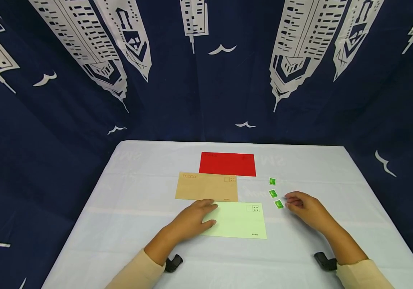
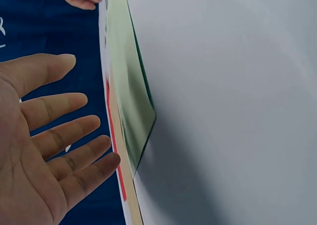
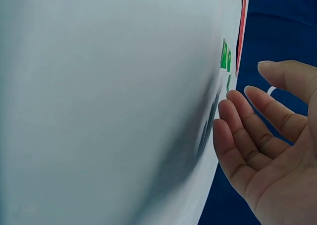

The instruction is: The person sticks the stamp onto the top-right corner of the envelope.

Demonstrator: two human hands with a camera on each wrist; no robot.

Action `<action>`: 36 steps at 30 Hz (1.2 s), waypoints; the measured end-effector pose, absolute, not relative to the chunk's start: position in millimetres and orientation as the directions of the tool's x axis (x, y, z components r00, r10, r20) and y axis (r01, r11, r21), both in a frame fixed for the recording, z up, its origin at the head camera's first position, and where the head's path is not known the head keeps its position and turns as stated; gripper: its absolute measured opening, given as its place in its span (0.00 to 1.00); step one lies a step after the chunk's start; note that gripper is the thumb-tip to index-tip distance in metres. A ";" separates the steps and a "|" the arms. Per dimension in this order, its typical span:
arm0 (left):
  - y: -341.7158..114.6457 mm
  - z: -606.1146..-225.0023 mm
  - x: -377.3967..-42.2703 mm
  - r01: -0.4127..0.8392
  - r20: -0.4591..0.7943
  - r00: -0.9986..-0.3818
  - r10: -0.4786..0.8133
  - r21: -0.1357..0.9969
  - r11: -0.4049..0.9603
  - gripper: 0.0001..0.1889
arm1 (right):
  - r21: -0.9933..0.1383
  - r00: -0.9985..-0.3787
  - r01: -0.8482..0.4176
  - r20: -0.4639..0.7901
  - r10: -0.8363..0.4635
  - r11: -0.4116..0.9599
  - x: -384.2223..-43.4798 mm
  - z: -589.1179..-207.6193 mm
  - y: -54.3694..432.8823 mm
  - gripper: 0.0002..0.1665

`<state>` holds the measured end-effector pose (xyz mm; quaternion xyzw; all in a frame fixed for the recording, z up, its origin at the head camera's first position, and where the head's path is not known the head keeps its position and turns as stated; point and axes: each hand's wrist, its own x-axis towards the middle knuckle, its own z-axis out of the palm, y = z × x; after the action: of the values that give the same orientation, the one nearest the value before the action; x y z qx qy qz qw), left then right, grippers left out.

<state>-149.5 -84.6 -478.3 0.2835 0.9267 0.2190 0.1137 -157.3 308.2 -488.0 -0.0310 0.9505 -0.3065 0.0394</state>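
Observation:
My left hand (image 1: 192, 220) is over the left end of a pale green envelope (image 1: 240, 220), covering its corner in the head view. In the left wrist view its fingers (image 2: 67, 138) are spread and nearly straight, with nothing held. Near three small green stamps with white edges, my right hand (image 1: 307, 209) hovers with fingers loosely bent and holding nothing. The nearest stamp (image 1: 279, 204) lies just left of its fingertips. Another stamp (image 1: 273, 193) and a third stamp (image 1: 272, 181) form a column behind it.
Behind the green envelope lie a tan envelope (image 1: 206, 186) and a red envelope (image 1: 227, 163), slightly staggered. All rest on a white-covered table (image 1: 148, 176). A dark blue curtain (image 1: 199, 92) with white building prints hangs behind. Black wrist-worn devices show below both wrists.

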 end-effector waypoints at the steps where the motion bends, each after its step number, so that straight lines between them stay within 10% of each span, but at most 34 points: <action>1: -83.2 -478.7 -148.9 0.477 -0.091 -0.811 0.578 0.469 0.743 0.28 | -0.588 -0.995 -0.030 -0.064 -0.083 0.809 -157.8 -488.4 308.2 0.18; 36: -68.6 -487.0 -138.6 0.542 -0.137 -0.781 0.609 0.336 0.770 0.30 | -0.580 -0.981 0.079 -0.191 -0.041 0.811 -173.2 -494.8 300.2 0.14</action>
<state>-138.6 -68.6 -487.0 0.3085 0.9331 0.1406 0.1198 -173.2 300.2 -494.8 0.0098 0.9465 -0.3075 0.0976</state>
